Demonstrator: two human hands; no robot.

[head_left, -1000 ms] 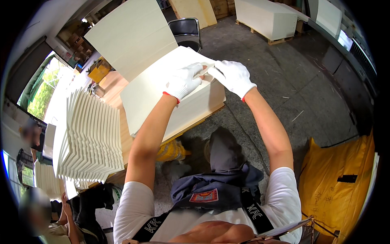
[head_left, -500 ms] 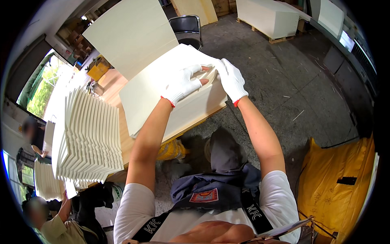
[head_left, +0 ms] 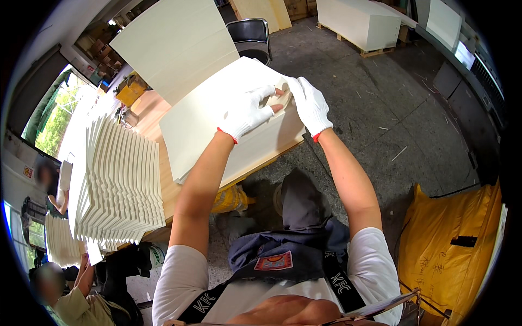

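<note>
A thick stack of large cream-white paper sheets (head_left: 201, 117) lies on the wooden table (head_left: 150, 108) in front of me. My left hand (head_left: 247, 116), in a white glove that leaves the thumb and a fingertip bare, rests on top near the right end. Its thumb and finger are stretched apart, pointing at the lifted corner of the upper sheets. Around that corner wraps my right hand (head_left: 310, 106), also white-gloved, fingers together; the sheet edges under its palm are partly hidden. A taller pile of cream sheets (head_left: 174, 49) stands behind the stack.
Fanned folded sheets (head_left: 122, 185) are piled on the table at left. Two people (head_left: 81, 293) work beyond them. A black chair (head_left: 249, 38) stands behind the table, a wrapped pallet load (head_left: 359, 27) at far right. Nearer right is a yellow cover (head_left: 446, 250); scraps litter the floor.
My left hand has slid slightly to the right, closer to the lifted corner. My right hand stays nearly in place. At the left, the co-workers' arms have shifted.
</note>
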